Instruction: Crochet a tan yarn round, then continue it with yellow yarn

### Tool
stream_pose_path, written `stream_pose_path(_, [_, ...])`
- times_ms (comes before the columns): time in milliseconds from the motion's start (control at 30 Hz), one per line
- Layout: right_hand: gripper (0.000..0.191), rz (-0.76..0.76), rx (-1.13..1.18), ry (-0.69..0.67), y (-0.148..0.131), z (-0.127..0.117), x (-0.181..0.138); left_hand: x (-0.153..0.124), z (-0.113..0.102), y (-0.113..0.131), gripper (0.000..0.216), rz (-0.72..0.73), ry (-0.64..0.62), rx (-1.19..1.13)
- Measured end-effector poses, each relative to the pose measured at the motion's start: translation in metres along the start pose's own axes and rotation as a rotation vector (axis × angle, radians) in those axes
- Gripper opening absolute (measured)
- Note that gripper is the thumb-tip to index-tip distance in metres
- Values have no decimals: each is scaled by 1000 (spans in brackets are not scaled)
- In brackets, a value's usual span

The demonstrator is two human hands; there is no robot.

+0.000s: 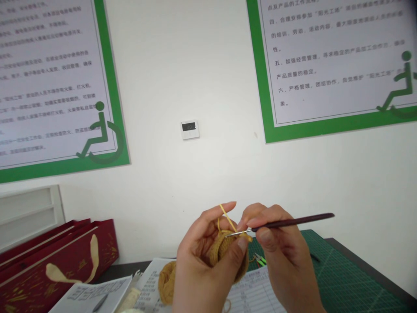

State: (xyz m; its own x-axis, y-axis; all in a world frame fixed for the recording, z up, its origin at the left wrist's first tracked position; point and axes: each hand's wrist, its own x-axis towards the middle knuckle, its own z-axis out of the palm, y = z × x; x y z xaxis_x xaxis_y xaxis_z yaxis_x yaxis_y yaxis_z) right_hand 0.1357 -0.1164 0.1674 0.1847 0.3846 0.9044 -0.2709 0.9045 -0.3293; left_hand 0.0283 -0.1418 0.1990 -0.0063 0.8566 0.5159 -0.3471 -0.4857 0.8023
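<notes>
A red gift bag (48, 265) is standing at far left on the surface (358, 265), beside printed sheets (94, 295). The left hand (208, 256) is pinching mustard crochet work (224, 252), yarn (226, 217) looped over its forefinger; the right hand (280, 248) is gripping a crochet hook (286, 222) above a green cutting mat (342, 278).

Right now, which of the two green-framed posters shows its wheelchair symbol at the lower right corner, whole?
The left poster; the right poster has its symbol cut off by the picture's edge.

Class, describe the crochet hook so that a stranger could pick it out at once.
Start at the green cutting mat on the right. Above its near edge, the right hand holds the crochet hook: a thin dark rod with a silver tip in mustard yarn, unlike the green-handled snips below.
</notes>
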Motion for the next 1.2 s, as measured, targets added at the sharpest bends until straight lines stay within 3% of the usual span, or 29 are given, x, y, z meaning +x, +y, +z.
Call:
stream_pose_path(267, [18, 174, 94, 97, 0, -1, 0, 1, -5, -2, 44, 10, -23, 24])
stream_pose_path(500, [10, -13, -11, 28, -5, -13, 5, 1, -7, -1, 41, 29, -50, 37])
stream_pose_path(867, [11, -11, 11, -110, -9, -23, 14, 1, -8, 2, 39, 20, -61, 51])
stream_pose_path(1200, [9, -266, -347, -189, -17, -33, 14, 2, -9, 2, 38, 23, -45, 77])
